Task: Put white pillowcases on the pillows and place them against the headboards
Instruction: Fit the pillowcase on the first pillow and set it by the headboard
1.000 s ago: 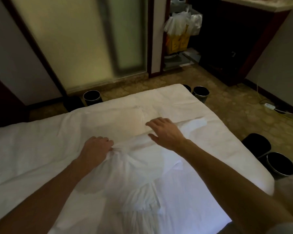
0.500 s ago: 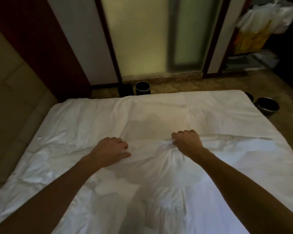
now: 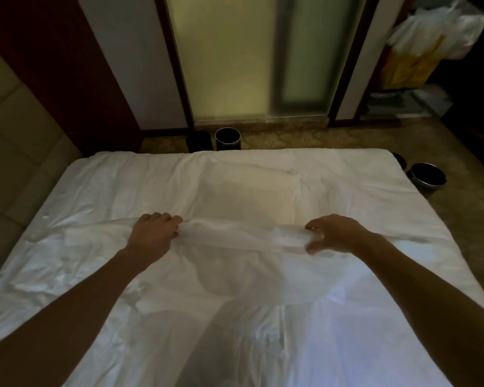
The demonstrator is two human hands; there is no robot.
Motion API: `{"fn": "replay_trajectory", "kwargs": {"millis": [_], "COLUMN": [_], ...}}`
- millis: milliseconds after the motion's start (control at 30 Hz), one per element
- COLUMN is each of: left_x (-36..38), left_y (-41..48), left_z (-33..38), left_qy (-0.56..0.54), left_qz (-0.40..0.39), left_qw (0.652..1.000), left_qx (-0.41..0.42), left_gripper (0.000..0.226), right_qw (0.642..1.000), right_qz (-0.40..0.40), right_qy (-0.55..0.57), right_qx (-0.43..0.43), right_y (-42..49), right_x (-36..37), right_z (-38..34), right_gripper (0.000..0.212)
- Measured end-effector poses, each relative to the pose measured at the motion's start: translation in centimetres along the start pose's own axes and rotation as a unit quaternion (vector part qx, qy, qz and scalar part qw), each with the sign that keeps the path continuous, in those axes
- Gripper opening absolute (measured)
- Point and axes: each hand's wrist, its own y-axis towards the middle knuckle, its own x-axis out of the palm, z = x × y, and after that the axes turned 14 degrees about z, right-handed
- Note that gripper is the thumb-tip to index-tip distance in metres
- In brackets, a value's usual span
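L grip [image 3: 154,236] & R grip [image 3: 338,233] both clamping far edge of white pillowcase [image 3: 235,269], lying on bed [image 3: 109,185].

both hands [image 3: 243,236] on white pillowcase [image 3: 235,263]

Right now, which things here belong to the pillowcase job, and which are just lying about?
Job: pillowcase, gripped by left hand and right hand; headboard; bed.
Lying about: far bin; right bin; cart with bags.
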Motion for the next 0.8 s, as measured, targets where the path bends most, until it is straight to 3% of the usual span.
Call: {"fn": "replay_trajectory", "kwargs": {"millis": [233,433,600,800], "left_x": [0.9,0.2,-0.5,-1.9], "left_y": [1.3,-0.3,-2.8,-4.9], "left_z": [0.1,-2.8,-2.7,-3.3], "left_qy": [0.017,-0.046,-0.037,-0.040], "left_qz": [-0.031,-0.201,-0.114,-0.091], "left_qw": [0.999,0.977,0.993,0.995], "left_qx": [-0.031,0.049,-0.007,-0.014], "left_gripper": [0.032,0.059,0.039,0.033], "right_qw": [0.999,0.993,0.982,0.973], "right_qz": [0.002,0.076,0.120,0.154], "right_qy": [-0.039,-0.089,-0.134,-0.166], "right_qx": [-0.019,-0.034,-0.057,-0.052], "right_y": [-0.2,1.3,1.6,0.1], "right_x": [1.1,1.9,2.0,1.2], "right_z": [2.1,1.0,-0.7,-2.5], "right_gripper": [0.051,0.026,0.022,0.018]}}
